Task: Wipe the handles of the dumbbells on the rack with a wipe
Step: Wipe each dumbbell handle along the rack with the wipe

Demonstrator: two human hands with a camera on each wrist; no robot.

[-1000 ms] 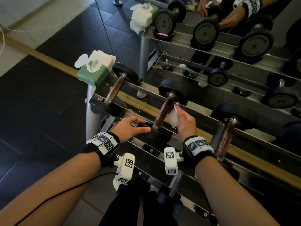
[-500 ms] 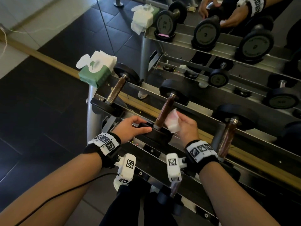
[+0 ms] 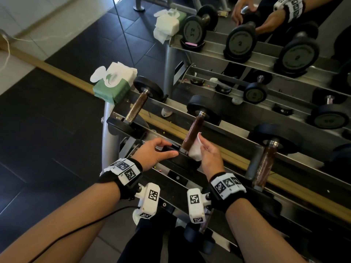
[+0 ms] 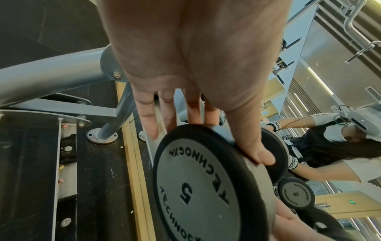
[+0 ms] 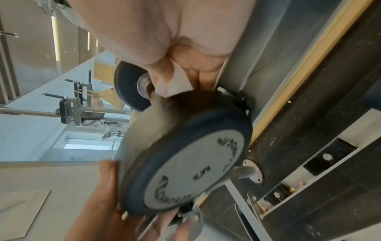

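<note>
The rack (image 3: pixel 235 133) carries three dumbbells on its top tier. The middle dumbbell (image 4: pixel 198 184) reads "TECHNOGYM" and "5" on its near end plate. The left hand (image 3: pixel 153 150) grips that plate's rim, thumb across it. The right hand (image 3: pixel 209 154) pinches a white wipe (image 3: pixel 195 149) against the lower handle (image 3: pixel 192 132). A green wipe pack (image 3: pixel 114 86) sits at the rack's left end.

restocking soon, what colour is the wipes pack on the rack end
Green, with white wipes sticking out; the wipes pack shows best in the head view.
</note>
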